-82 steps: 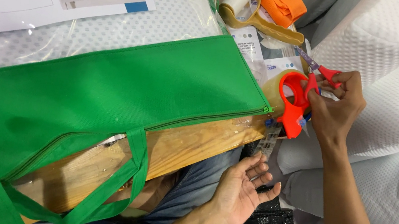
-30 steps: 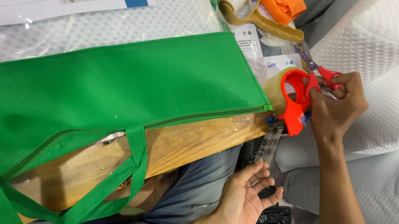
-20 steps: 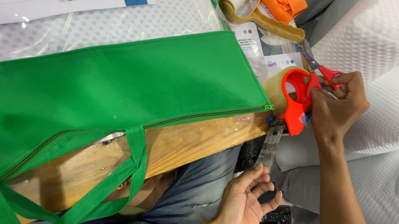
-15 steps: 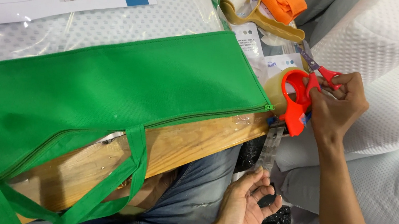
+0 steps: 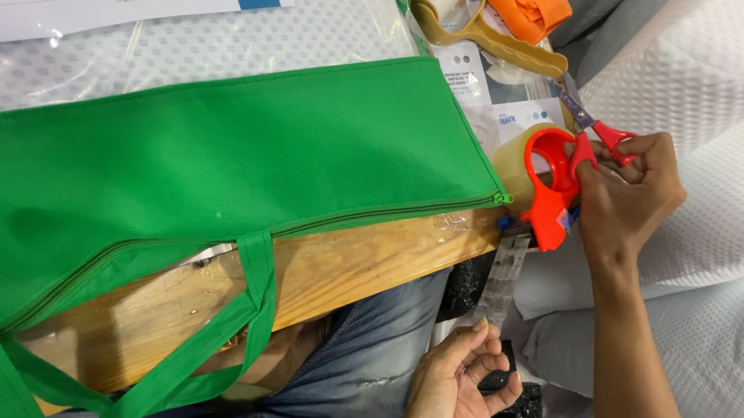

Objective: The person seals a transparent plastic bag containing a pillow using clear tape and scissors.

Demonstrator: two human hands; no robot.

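Holding one red tape dispenser (image 5: 549,189) beside one green bag (image 5: 204,177): right hand (image 5: 627,200) clenched; left hand (image 5: 463,393) pinching tape strip (image 5: 503,279).

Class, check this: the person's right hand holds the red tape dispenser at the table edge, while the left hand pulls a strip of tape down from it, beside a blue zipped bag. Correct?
One mistake: the bag is green, not blue, as the head view shows. The right hand does hold the red tape dispenser, and the left hand pulls the tape strip down.
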